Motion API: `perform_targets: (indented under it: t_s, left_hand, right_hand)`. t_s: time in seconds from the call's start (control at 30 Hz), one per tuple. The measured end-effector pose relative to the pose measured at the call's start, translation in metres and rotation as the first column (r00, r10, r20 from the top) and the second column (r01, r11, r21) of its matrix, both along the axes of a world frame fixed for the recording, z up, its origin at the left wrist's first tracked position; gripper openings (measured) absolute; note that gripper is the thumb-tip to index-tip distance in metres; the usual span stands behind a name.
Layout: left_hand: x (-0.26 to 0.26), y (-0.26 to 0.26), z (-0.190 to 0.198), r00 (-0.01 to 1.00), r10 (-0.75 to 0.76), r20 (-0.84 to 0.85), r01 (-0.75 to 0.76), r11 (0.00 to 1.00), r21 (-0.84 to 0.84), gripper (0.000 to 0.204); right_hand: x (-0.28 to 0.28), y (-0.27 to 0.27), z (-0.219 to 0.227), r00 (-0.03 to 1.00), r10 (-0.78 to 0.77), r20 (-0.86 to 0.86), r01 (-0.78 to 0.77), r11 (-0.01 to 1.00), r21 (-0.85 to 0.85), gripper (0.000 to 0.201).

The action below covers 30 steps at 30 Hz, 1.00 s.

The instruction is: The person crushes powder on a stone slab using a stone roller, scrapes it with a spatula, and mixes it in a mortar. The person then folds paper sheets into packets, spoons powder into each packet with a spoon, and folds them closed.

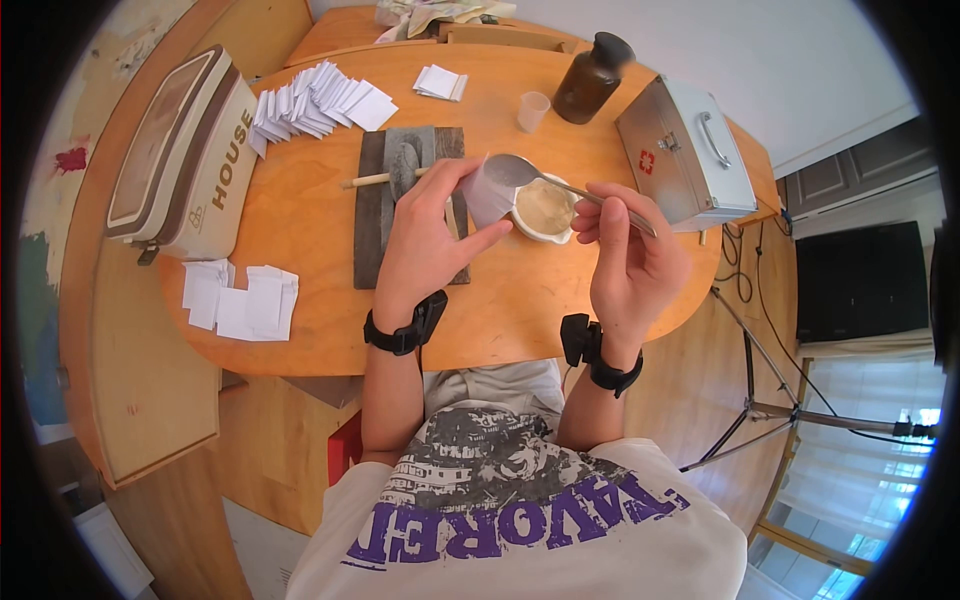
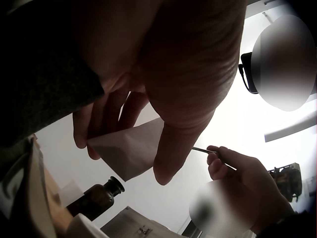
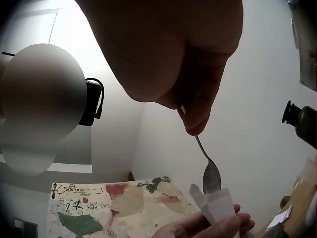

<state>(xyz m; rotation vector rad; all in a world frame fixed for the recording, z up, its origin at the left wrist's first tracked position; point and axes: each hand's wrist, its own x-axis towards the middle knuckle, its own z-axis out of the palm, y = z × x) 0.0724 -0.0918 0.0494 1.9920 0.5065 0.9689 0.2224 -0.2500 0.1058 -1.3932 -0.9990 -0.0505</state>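
Note:
My left hand (image 1: 428, 238) holds a small white paper packet (image 1: 486, 203) upright between fingers and thumb. In the left wrist view a darker patch shows low in the packet (image 2: 130, 151). My right hand (image 1: 640, 262) pinches the handle of a metal spoon (image 1: 512, 171). In the right wrist view the tip of the spoon's bowl (image 3: 212, 174) sits in the packet's open mouth. Below the spoon handle stands a white bowl (image 1: 528, 233) of tan powder, just right of the packet.
A dark board (image 1: 372, 245) bears a grey stone tool with a wooden handle. Folded paper packets (image 1: 325, 100) pile up behind, with more (image 1: 245, 300) at front left. A plastic cup (image 1: 533, 110), brown bottle (image 1: 590, 85), metal case (image 1: 690, 160) and HOUSE box (image 1: 205, 170) stand around.

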Motion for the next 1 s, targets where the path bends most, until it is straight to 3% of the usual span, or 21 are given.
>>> perform_targets:
  t_s: [0.07, 0.13, 0.23, 0.3, 0.4, 0.5, 0.6, 0.73, 0.8, 1.0]
  left_hand:
    - [-0.001, 0.000, 0.000, 1.000, 0.002, 0.002, -0.002, 1.000, -0.002, 0.065]
    - [-0.001, 0.000, -0.001, 1.000, 0.000, 0.007, 0.000, 1.000, 0.000, 0.065]
    - [-0.001, 0.001, -0.003, 1.000, -0.005, 0.013, 0.005, 1.000, 0.004, 0.065]
    - [-0.001, 0.001, -0.002, 1.000, -0.002, 0.009, 0.002, 1.000, 0.004, 0.065]
    - [-0.001, 0.000, -0.002, 1.000, -0.001, 0.005, 0.001, 1.000, 0.003, 0.065]
    - [-0.001, 0.001, -0.003, 1.000, -0.001, 0.010, 0.001, 1.000, 0.001, 0.065]
    - [-0.001, 0.001, -0.004, 1.000, -0.003, 0.011, 0.002, 1.000, 0.004, 0.065]
    - [-0.001, 0.001, -0.002, 1.000, -0.001, 0.003, 0.001, 1.000, 0.010, 0.065]
    - [-0.001, 0.001, -0.002, 1.000, 0.001, 0.001, -0.001, 1.000, 0.014, 0.064]
    - [-0.001, 0.002, -0.003, 1.000, -0.005, 0.006, 0.005, 1.000, 0.020, 0.064]
  right_hand:
    - [0.001, 0.000, -0.001, 0.999, 0.003, 0.035, -0.003, 1.000, -0.002, 0.014]
    - [0.001, 0.001, -0.002, 0.998, -0.040, -0.043, 0.044, 0.994, 0.098, 0.016]
    - [0.013, -0.001, -0.005, 0.980, -0.135, -0.145, 0.146, 0.987, 0.067, 0.020]
    - [0.025, -0.001, -0.011, 0.974, -0.168, -0.151, 0.170, 0.985, 0.003, 0.023]
    - [0.040, -0.001, -0.027, 0.981, -0.192, -0.001, 0.183, 0.935, -0.305, 0.021]
    - [0.047, 0.001, -0.040, 0.986, -0.152, 0.070, 0.167, 0.911, -0.376, 0.021]
    - [0.048, 0.001, -0.042, 0.993, -0.114, 0.035, 0.118, 0.884, -0.453, 0.021]
    - [0.050, 0.001, -0.045, 0.993, -0.116, -0.039, 0.085, 0.883, -0.462, 0.022]
    - [0.054, 0.000, -0.049, 0.976, -0.133, -0.173, 0.050, 0.908, -0.416, 0.023]
    - [0.071, -0.003, -0.058, 0.946, -0.183, -0.269, 0.066, 0.917, -0.394, 0.027]
